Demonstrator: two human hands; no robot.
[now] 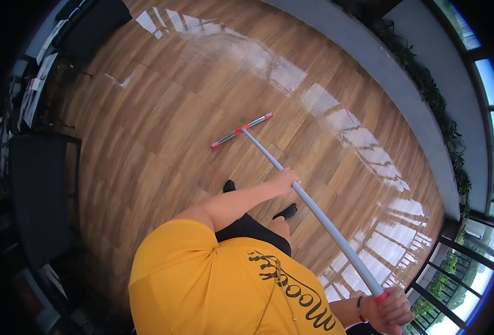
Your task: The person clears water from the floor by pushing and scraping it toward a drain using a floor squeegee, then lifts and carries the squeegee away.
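Overhead, head view: left hand (285, 181) wrapping fingers closed around mid-shaft of mop handle (319, 215); right hand (391, 310) gripping red top end, fingers curled tight. Mop head (242, 130) lying flat on wooden floor (163, 128), ahead of feet. Open floor stretching ahead; black chair (37, 195) bordering left, grey ledge (370, 61) bordering right.

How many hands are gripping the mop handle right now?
2. The left hand grips the mop handle midway down; the right hand grips its red-tipped top end.
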